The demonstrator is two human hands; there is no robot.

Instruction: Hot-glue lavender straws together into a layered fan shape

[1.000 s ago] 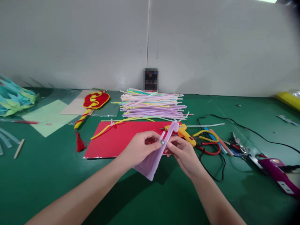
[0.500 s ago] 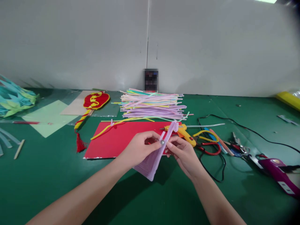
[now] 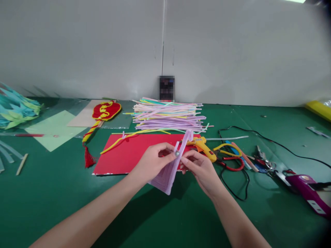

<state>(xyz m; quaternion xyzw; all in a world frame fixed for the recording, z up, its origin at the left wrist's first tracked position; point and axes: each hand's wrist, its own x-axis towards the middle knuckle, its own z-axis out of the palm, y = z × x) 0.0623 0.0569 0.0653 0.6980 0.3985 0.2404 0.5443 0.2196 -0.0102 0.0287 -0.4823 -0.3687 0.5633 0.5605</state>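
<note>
Head view: the lilac piece (image 3: 165,179) is held up in front of me, tilted and clear of the table, between my two hands. It is made of fuzzy rods laid side by side in nested angles, with a long strip along its right edge that doubles into a loop at the top. I judge it light as a scrap of felt, soft on the surface and springy underneath, as if wire runs through it; it should bend easily and keep its bend. It won't slip much, but a hard squeeze could flatten the pile or skew the rows, so I'd take it by the edge strip and leave the flat panel and loop alone. My left hand (image 3: 156,160) pinches it near the top, thumb against the short upright end. My right hand (image 3: 203,168) has its thumb and fingertips closed on the strip's edge, though its far-side contact is hidden. Behind lies the red sheet (image 3: 134,151), with the yellow glue gun (image 3: 207,151) at its right end and a tool with red and yellow handles (image 3: 235,168) just beside that. Farther back, the bundle of fuzzy sticks (image 3: 168,115) lies near the wall (image 3: 103,48).
</note>
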